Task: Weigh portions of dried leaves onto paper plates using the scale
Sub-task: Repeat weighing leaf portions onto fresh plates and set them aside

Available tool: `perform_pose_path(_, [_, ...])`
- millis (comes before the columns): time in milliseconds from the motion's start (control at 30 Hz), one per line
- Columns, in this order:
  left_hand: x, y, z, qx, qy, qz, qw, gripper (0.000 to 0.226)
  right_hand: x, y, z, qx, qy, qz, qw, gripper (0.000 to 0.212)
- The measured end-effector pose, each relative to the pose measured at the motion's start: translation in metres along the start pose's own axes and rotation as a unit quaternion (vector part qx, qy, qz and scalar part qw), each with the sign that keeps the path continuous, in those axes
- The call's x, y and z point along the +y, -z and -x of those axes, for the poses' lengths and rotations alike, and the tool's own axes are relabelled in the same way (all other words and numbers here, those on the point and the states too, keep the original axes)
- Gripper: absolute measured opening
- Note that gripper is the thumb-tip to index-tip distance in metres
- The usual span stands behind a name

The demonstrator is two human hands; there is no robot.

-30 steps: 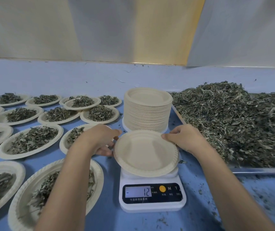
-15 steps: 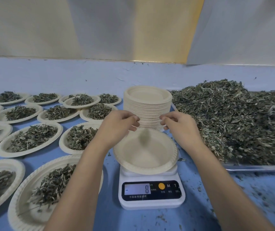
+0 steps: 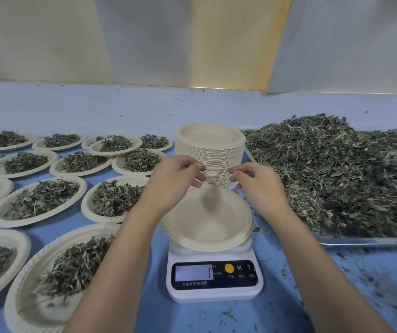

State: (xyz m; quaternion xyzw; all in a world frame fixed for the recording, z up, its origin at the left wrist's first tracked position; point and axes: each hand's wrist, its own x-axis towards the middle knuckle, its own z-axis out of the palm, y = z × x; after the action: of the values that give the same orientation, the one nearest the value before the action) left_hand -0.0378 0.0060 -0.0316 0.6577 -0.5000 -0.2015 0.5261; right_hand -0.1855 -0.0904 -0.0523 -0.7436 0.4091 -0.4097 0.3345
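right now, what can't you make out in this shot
All in the head view:
On the scale the display is washed out, so the digits are unreadable.
The left hand and right hand have blurred fingertips; whether they pinch anything is unclear.
The base of the stack is hidden by the hands and the plate.
The tray is cut off by the right edge.

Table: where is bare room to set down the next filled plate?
Bare: far strip of table behind the filled plates and stack; crumb-littered patch right of the scale, in front of the tray. Left side is crowded.
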Motion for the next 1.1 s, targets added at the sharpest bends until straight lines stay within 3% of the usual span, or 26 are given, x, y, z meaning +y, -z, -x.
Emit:
perform_pose_path(200, [0.017, -0.019, 0.003, -0.029, -0.029, 0.021, 0.999, 0.019, 0.015, 0.021, -0.005, 0.114, -0.003, 0.058, 0.992, 0.025])
perform_pose_path(300, [0.027, -0.029, 0.002, -0.039, -0.049, 0.046, 0.997, 0.020, 0.034, 0.043, -0.012, 0.150, -0.001, 0.154, 0.977, 0.032])
perform_pose_path(367, [0.035, -0.035, 0.000, -0.036, -0.056, 0.074, 0.995, 0.022, 0.052, 0.060, -0.019, 0.110, -0.032, 0.258, 0.959, 0.040])
perform_pose_path(433, [0.042, -0.041, -0.002, -0.030, -0.057, 0.100, 0.993, 0.023, 0.067, 0.071, -0.023, 0.028, -0.119, 0.331, 0.936, 0.052])
perform_pose_path(533, [0.051, -0.055, -0.004, -0.032, -0.050, 0.132, 0.989, 0.023, 0.086, 0.074, -0.025, -0.106, -0.261, 0.353, 0.892, 0.067])
perform_pose_path(600, [0.056, -0.064, -0.006, -0.034, -0.048, 0.144, 0.988, 0.025, 0.095, 0.068, -0.028, -0.163, -0.283, 0.358, 0.875, 0.073])
perform_pose_path(967, [0.060, -0.085, -0.016, -0.031, -0.043, 0.151, 0.987, 0.024, 0.121, 0.055, -0.065, -0.122, -0.108, 0.401, 0.902, 0.062])
perform_pose_path(1100, [0.055, -0.079, -0.020, -0.015, -0.039, 0.152, 0.988, 0.022, 0.120, 0.053, -0.071, -0.140, -0.044, 0.479, 0.865, 0.047])
